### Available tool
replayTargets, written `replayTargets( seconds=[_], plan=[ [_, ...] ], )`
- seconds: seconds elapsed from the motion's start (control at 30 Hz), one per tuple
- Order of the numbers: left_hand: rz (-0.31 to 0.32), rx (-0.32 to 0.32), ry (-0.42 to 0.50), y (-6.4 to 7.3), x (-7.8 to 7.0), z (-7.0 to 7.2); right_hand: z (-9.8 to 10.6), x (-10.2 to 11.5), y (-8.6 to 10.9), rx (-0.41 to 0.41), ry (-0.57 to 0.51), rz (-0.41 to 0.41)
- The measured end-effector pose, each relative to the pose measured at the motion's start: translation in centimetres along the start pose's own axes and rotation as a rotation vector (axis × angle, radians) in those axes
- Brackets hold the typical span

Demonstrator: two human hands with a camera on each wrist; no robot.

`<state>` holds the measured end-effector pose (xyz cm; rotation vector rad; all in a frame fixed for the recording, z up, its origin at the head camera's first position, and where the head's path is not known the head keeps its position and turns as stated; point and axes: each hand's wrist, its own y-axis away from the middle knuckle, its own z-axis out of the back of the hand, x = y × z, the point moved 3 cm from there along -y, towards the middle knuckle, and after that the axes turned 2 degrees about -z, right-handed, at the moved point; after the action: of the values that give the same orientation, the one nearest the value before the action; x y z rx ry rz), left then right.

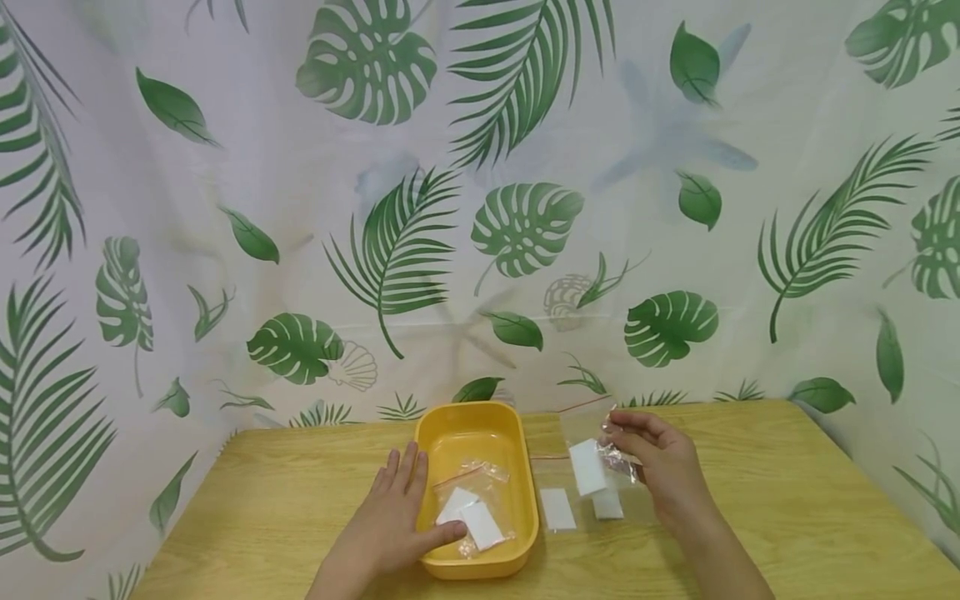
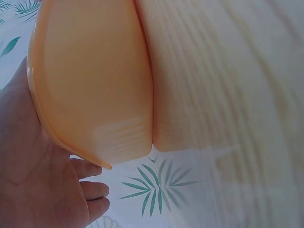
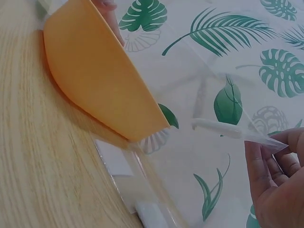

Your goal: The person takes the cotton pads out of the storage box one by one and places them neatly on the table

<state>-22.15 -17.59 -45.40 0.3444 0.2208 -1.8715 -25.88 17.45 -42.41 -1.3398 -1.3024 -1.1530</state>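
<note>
My left hand (image 1: 393,521) rests at the left rim of a yellow plastic tray (image 1: 527,475), fingers straight along the side and thumb reaching over the inside. In the left wrist view the same hand (image 2: 45,175) lies against the tray's outer wall (image 2: 95,85). Inside the tray are clear zip bags with white flat pieces (image 1: 483,525). To the right of it, my right hand (image 1: 671,467) pinches a clear zip bag (image 1: 588,468) holding a white rectangular piece. The right wrist view shows that bag (image 3: 223,128) edge-on, raised off the table, between thumb and fingers.
More clear bags with white pieces (image 1: 558,510) lie on the wooden table (image 1: 787,508), close to the tray's right wall and partly beneath the held bag. A leaf-printed sheet (image 1: 585,350) stands behind the table's back edge and on both sides.
</note>
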Motion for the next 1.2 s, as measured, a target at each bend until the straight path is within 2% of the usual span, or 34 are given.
replayTargets(
  seconds=[0.27, 0.43, 0.83, 1.2],
  plan=[
    [-0.012, -0.008, 0.000, 0.1, 0.1, 0.0, 1.0, -0.1, -0.3, -0.027, 0.066, -0.036],
    [-0.011, -0.011, -0.004, 0.0, 0.2, 0.0, 1.9, -0.4, -0.9, -0.053, 0.071, -0.075],
    [-0.006, -0.004, 0.006, 0.1, -0.1, 0.1, 4.1, -1.8, -1.7, -0.097, -0.016, -0.126],
    [0.000, 0.001, 0.002, 0.0, 0.2, 0.1, 5.6, -2.3, -2.1, -0.144, -0.066, -0.168]
  ],
)
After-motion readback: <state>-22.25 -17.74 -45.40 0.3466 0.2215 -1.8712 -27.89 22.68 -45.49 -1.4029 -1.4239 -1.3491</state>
